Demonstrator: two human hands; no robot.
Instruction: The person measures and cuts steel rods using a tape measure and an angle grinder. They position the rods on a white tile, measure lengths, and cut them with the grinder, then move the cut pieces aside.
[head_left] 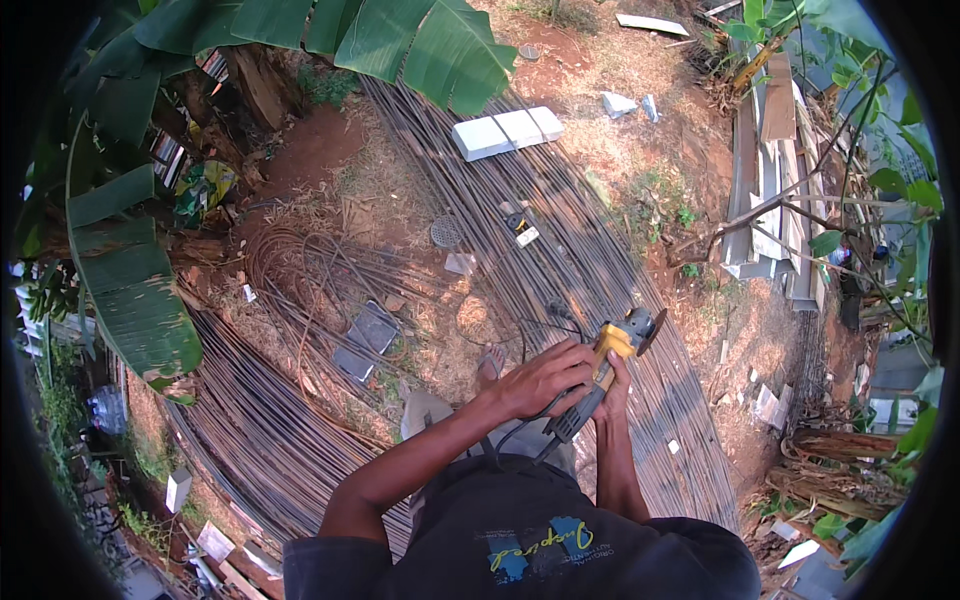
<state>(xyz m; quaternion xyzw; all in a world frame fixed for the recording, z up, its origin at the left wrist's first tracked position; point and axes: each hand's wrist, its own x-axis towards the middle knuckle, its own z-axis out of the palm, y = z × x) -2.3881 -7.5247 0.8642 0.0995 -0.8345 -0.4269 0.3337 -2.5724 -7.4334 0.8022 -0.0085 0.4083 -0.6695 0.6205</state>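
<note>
A yellow and black angle grinder is held between my two hands in front of my body, its disc tilted up toward the far right. My left hand lies across its left side with the fingers closed on the body. From the right, my right hand wraps round the same body just behind the yellow part. A dark cord runs from the tool's rear end toward my waist. Beneath the grinder stretches a wide bundle of long steel rods.
A white block and a small yellow-black tool rest on the rods. Left lie more rods, coiled bars and a dark flat panel. Banana leaves hang at left. Planks and a bare branch are right.
</note>
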